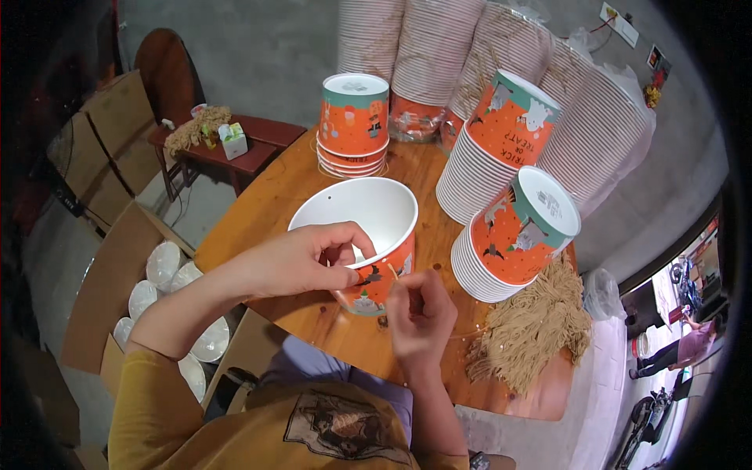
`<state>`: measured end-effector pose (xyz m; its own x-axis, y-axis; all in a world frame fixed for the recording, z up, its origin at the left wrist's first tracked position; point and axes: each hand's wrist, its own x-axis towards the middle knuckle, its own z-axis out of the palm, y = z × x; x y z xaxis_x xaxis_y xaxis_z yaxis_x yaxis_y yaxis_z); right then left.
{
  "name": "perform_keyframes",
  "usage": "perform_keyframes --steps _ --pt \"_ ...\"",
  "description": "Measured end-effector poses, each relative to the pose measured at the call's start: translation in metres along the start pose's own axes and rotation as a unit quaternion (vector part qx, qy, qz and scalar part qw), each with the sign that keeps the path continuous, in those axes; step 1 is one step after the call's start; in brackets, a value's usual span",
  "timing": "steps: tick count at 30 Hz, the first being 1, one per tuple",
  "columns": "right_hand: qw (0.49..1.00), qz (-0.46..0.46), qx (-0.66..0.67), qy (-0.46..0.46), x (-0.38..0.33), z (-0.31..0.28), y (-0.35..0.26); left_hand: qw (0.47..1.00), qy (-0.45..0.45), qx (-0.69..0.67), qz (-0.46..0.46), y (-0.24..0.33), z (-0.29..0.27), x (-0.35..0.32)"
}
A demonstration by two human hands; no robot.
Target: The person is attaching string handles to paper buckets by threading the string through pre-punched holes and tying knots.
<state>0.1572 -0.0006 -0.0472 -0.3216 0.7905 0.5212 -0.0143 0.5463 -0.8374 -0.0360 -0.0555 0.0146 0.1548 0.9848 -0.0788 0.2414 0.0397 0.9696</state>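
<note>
A paper bucket (368, 200), white inside and orange with a teal band outside, stands open side up near the table's front edge. My left hand (317, 258) grips its near rim, fingers inside and thumb on the outer wall. Close to the bucket's right side, my right hand (421, 317) pinches a thin tan cord (392, 269) whose tip sticks up from the fingers. A small dark hole shows in the far inner wall. Whether the cord passes through the near wall cannot be made out.
Upside-down bucket stacks stand behind (354, 117) and to the right (501, 235) on the wooden table (258, 211). A heap of tan cords (536, 329) lies at the right. Tall wrapped stacks (439, 47) line the back. A cardboard box (102, 298) holding white-topped buckets is at the left.
</note>
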Motion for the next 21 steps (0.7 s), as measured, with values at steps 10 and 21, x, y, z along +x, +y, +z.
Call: perform_keyframes --steps 10,21 --pt "1.0 -0.02 0.0 0.004 -0.001 -0.002 -0.001 0.999 -0.007 0.037 0.008 0.008 0.007 -0.002" --pt "1.0 0.019 0.008 -0.02 -0.002 -0.005 0.002 0.998 -0.006 0.069 0.011 0.011 0.015 -0.002"
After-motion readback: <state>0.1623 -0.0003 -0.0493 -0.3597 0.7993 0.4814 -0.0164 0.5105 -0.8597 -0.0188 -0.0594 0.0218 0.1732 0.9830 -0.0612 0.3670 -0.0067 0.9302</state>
